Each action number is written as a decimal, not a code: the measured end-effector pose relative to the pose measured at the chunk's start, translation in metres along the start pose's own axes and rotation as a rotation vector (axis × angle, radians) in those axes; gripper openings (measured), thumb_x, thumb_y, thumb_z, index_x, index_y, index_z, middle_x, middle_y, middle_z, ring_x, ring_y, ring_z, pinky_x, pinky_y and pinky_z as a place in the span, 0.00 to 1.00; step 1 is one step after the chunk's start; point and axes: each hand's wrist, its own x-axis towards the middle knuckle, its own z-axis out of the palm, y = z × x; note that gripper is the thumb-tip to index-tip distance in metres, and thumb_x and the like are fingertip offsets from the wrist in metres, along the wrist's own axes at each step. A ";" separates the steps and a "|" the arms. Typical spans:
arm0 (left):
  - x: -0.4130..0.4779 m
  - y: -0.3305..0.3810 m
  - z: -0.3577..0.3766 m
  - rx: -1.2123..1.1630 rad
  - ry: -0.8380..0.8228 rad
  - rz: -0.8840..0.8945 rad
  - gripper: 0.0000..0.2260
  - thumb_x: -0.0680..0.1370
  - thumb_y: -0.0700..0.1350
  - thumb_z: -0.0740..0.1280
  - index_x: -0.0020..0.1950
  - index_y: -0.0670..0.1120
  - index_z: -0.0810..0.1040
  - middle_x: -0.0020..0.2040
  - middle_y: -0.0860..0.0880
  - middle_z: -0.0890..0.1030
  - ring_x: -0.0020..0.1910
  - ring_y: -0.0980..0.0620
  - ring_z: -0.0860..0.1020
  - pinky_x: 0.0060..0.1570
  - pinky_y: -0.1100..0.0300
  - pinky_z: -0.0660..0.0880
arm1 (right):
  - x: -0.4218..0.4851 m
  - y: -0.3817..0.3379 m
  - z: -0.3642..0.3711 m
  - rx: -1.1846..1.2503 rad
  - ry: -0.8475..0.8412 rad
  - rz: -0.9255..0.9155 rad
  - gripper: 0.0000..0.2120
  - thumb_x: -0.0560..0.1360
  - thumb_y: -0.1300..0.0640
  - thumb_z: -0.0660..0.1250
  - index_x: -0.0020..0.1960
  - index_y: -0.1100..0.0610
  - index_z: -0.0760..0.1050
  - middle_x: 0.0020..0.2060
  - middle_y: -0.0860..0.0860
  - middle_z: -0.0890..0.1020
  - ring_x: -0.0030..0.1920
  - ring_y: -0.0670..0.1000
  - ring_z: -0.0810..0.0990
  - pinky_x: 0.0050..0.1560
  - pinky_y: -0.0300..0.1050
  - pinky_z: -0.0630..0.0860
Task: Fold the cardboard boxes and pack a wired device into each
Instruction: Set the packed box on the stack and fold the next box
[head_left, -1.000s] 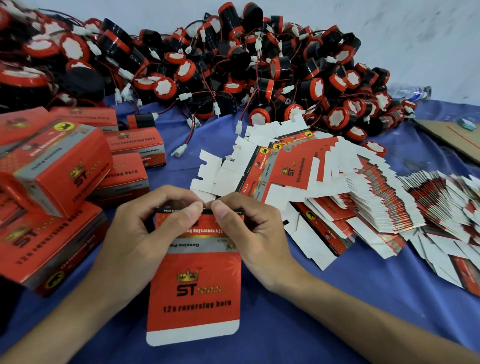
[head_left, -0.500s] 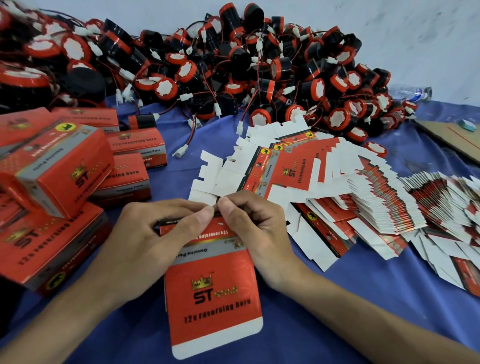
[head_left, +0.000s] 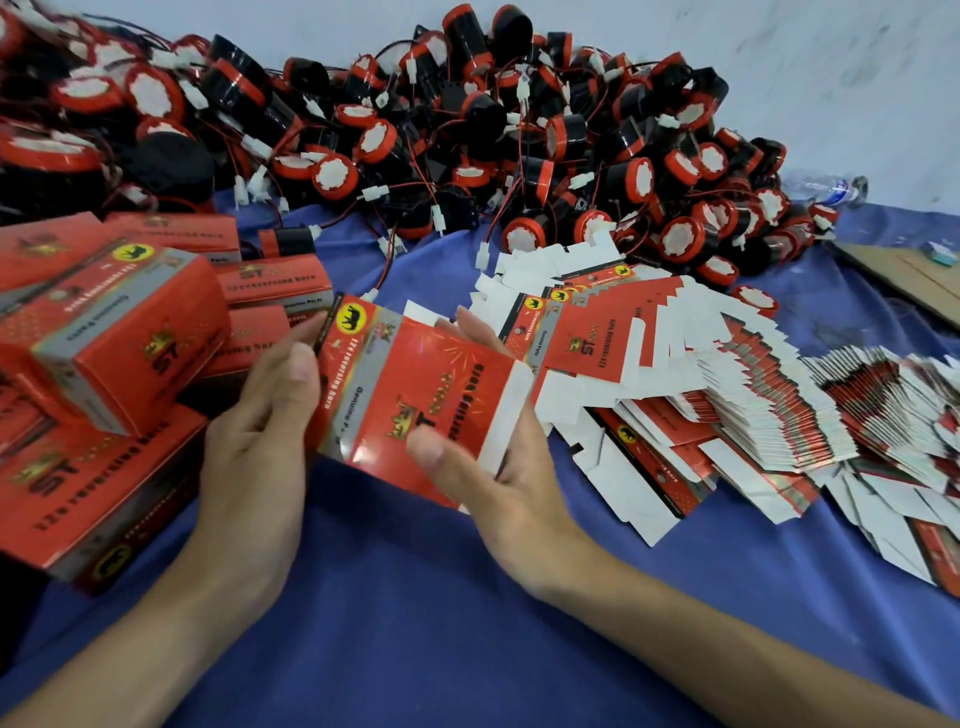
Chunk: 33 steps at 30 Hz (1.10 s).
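Head camera, forward and down (close in)

Pale scuffed wall behind, rumpled blue cloth underneath — soft, even light
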 end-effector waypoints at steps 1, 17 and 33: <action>-0.001 0.000 0.001 0.018 -0.019 -0.011 0.15 0.76 0.61 0.64 0.58 0.58 0.81 0.62 0.53 0.80 0.64 0.52 0.76 0.68 0.47 0.67 | 0.003 0.001 0.001 0.028 0.041 0.003 0.20 0.74 0.55 0.67 0.63 0.43 0.69 0.49 0.38 0.81 0.53 0.41 0.80 0.55 0.40 0.77; -0.004 0.003 0.001 0.091 0.028 -0.040 0.14 0.69 0.63 0.66 0.48 0.58 0.84 0.50 0.53 0.85 0.52 0.52 0.83 0.55 0.50 0.76 | 0.047 0.005 -0.007 0.060 -0.078 0.100 0.03 0.74 0.56 0.65 0.46 0.50 0.77 0.38 0.42 0.84 0.41 0.42 0.83 0.43 0.35 0.78; 0.011 0.002 -0.004 -0.321 -0.049 -0.148 0.13 0.76 0.46 0.62 0.59 0.49 0.78 0.57 0.52 0.83 0.57 0.55 0.81 0.50 0.62 0.79 | 0.046 0.016 -0.001 -0.123 0.139 -0.119 0.08 0.77 0.43 0.58 0.50 0.42 0.74 0.47 0.44 0.78 0.45 0.43 0.77 0.49 0.44 0.72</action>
